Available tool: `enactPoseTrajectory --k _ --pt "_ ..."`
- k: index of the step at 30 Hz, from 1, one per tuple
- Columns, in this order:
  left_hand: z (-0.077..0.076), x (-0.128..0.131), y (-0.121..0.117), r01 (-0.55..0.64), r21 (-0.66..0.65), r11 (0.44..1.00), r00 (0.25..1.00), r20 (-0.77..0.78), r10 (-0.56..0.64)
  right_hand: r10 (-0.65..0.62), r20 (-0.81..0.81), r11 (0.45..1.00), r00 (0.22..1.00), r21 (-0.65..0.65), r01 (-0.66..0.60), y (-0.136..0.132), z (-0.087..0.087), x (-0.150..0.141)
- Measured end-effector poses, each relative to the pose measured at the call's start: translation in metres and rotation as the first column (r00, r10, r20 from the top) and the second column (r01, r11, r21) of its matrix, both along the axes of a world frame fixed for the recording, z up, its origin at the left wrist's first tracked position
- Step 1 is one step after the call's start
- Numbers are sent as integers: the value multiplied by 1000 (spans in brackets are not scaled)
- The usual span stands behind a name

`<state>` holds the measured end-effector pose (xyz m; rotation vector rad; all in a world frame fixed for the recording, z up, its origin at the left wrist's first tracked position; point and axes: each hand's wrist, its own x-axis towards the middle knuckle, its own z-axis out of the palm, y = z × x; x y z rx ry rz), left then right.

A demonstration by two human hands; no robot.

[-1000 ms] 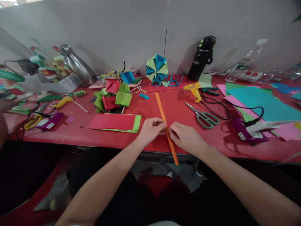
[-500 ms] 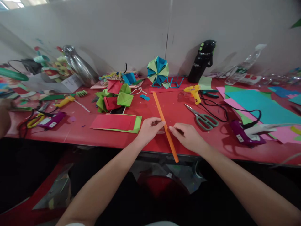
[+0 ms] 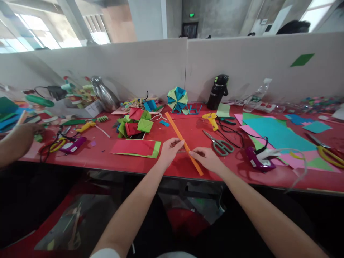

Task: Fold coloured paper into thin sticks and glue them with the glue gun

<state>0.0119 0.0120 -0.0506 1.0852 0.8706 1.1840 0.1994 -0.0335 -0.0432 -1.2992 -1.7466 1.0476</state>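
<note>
A long orange paper strip [image 3: 178, 134] lies slanted across the red table [image 3: 188, 132], its near end over the front edge. My left hand [image 3: 170, 151] pinches the strip from the left, fingers closed on it. My right hand [image 3: 206, 158] pinches it from the right, a little nearer the front edge. A red sheet on a green sheet [image 3: 135, 147] lies just left of my left hand. Grey-handled scissors [image 3: 219, 144] lie to the right of my right hand.
Folded red and green paper shapes [image 3: 135, 123], a blue-green paper ball [image 3: 177, 100], a black bottle [image 3: 217, 92], a yellow glue gun [image 3: 210, 119] and coloured sheets [image 3: 274, 130] crowd the table. Another person's hand [image 3: 23, 134] is at the far left. A white partition [image 3: 185, 68] stands behind.
The camera has tilted up, showing the room beyond the partition. Both hands stay pinched on the orange strip, which has hardly moved on the table.
</note>
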Motion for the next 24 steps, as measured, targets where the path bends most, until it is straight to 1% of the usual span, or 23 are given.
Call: enactPoseTrajectory --k 2,6,10,14,16,19,24 --pt "-2 5 0 -3 15 1000 1000 12 3 -11 0 1000 1000 20 11 1 -3 -2" --pt "-12 8 1 -8 25 1000 999 48 7 -24 -4 999 1000 46 25 -1 -9 -7" --pt "-19 5 -1 -25 27 999 996 86 22 15 -15 1000 1000 11 -15 -5 -5 -12" --pt "-18 2 -2 -18 29 999 994 111 14 29 11 999 1000 25 -29 -6 -1 -15" --pt "-16 3 -2 -4 22 1000 992 128 1 23 26 999 999 45 -25 -5 -1 -15" --pt "-13 4 0 16 12 1000 988 155 -18 36 40 999 999 37 -38 -3 -2 -12" --pt "-12 3 1 -29 0 1000 981 194 29 72 68 997 995 -4 -72 -5 -1 -5"
